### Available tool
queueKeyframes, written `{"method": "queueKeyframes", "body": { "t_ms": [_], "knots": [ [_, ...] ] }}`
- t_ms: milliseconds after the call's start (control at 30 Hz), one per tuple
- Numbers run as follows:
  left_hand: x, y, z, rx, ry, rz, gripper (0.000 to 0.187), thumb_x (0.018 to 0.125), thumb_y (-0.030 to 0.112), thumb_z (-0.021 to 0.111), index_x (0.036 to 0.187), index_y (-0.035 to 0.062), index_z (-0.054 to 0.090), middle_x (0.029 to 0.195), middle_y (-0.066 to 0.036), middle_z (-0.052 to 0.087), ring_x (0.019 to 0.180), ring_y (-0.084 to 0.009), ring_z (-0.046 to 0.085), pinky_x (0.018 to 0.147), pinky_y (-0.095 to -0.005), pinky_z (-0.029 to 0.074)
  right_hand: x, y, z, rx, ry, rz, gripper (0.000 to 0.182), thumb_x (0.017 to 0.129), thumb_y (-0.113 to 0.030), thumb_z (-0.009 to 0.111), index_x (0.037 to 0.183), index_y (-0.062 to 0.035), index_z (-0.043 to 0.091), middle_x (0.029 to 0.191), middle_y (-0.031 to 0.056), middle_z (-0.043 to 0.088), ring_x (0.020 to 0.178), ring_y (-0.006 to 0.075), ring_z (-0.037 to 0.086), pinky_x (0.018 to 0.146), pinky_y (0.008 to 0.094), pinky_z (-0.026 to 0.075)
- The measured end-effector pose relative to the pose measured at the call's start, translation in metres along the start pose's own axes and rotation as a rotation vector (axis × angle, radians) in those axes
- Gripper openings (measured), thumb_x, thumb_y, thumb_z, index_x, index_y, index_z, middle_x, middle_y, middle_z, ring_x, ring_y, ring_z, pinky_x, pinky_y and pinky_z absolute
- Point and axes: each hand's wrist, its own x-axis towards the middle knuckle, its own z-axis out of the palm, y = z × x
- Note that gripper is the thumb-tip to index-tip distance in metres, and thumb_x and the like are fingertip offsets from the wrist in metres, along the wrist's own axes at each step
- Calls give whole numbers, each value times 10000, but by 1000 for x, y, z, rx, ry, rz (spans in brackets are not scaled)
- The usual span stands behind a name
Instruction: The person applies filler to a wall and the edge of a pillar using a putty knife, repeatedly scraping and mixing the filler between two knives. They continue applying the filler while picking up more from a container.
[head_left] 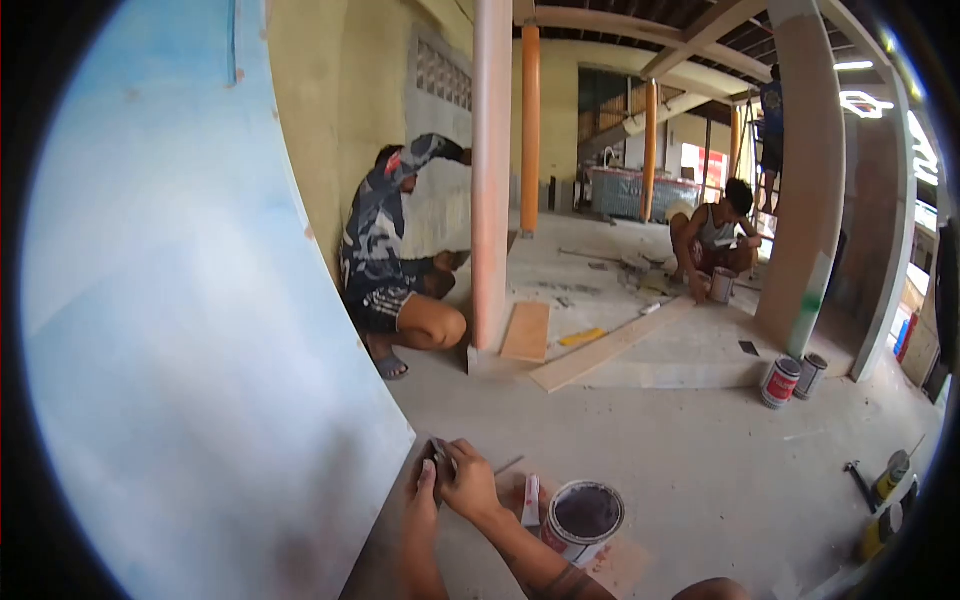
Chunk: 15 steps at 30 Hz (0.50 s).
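Your left hand (424,487) and right hand (468,482) are pressed together low on the floor, both closed around a small dark tool (440,456) at the bottom corner of the pale blue panel (180,330); what kind of tool it is I cannot tell. Keep it flat to that edge and work in short, even passes. Just right of your wrist stands an open paint can (583,520), round, with dark, glossy contents. The concrete floor (700,440) is dusty and rough.
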Motion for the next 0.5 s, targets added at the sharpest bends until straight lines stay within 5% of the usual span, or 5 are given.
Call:
{"method": "queueKeyframes", "body": {
  "t_ms": [167, 300, 400, 500],
  "knots": [
    [36, -61, -57, -255, 86, 35, 597, 985, 506, 526, 1401, 79, 533, 1154, -85, 574, 989, -166, 525, 884, -327, 444, -33, -25, 16, 66, -177, -135, 435, 816, -90, 630, 1251, -77, 623, 1120, 170, 642, 912, 396, 655, 778, 454, 559],
    [38, -36, -73, -310, 151, 37, 555, 1009, 504, 494, 1385, 100, 546, 1137, -73, 602, 1016, -151, 556, 869, -314, 471, -43, -26, 35, 49, -215, -191, 447, 820, -92, 625, 1267, -78, 613, 1126, 168, 643, 893, 390, 658, 755, 454, 563],
    [41, -52, -64, -390, -46, -75, 525, 1025, 464, 481, 1393, 95, 539, 1154, -66, 610, 1014, -157, 568, 883, -315, 474, -33, -20, 25, 8, -118, -156, 442, 817, -91, 628, 1259, -72, 621, 1103, 165, 644, 874, 383, 662, 744, 452, 563],
    [42, -52, -42, -185, -157, 172, 524, 1036, 382, 478, 1408, 13, 504, 1276, -102, 597, 1147, -203, 560, 993, -332, 442, 1, -25, -12, 17, 11, -85, 440, 801, -88, 637, 1241, -64, 633, 1084, 160, 643, 866, 382, 661, 739, 453, 561]
  ]
}}
